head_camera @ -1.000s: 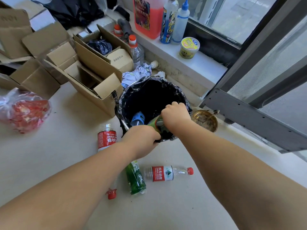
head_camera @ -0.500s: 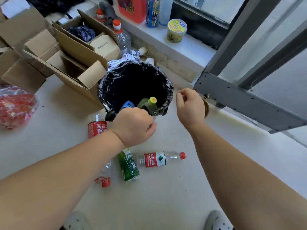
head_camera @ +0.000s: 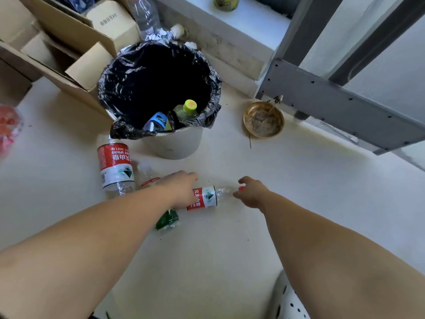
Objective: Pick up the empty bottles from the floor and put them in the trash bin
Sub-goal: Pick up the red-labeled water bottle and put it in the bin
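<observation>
The trash bin (head_camera: 174, 146), lined with a black bag, stands on the floor with a green bottle with a yellow-green cap (head_camera: 187, 109) and a blue-labelled bottle (head_camera: 157, 120) inside. A small red-labelled water bottle (head_camera: 207, 196) lies in front of it. My right hand (head_camera: 250, 192) is at its red cap with fingers apart. My left hand (head_camera: 181, 189) reaches down over that bottle's base and covers the upper part of a green bottle (head_camera: 167, 218). A large red-labelled bottle (head_camera: 115, 166) and a clear bottle (head_camera: 147, 173) lie to the left.
Open cardboard boxes (head_camera: 76, 42) crowd the bin's left and back. A brass dish (head_camera: 263, 122) sits on the floor to its right, below a grey metal frame (head_camera: 333, 104). A window sill (head_camera: 241, 21) runs behind. A red bag (head_camera: 8, 127) lies far left; a shoe (head_camera: 289, 300) is below.
Both hands have dropped from the bin's rim to the floor bottles. The green and blue-labelled bottles now lie inside the bin. The camera has tilted lower and closer.
</observation>
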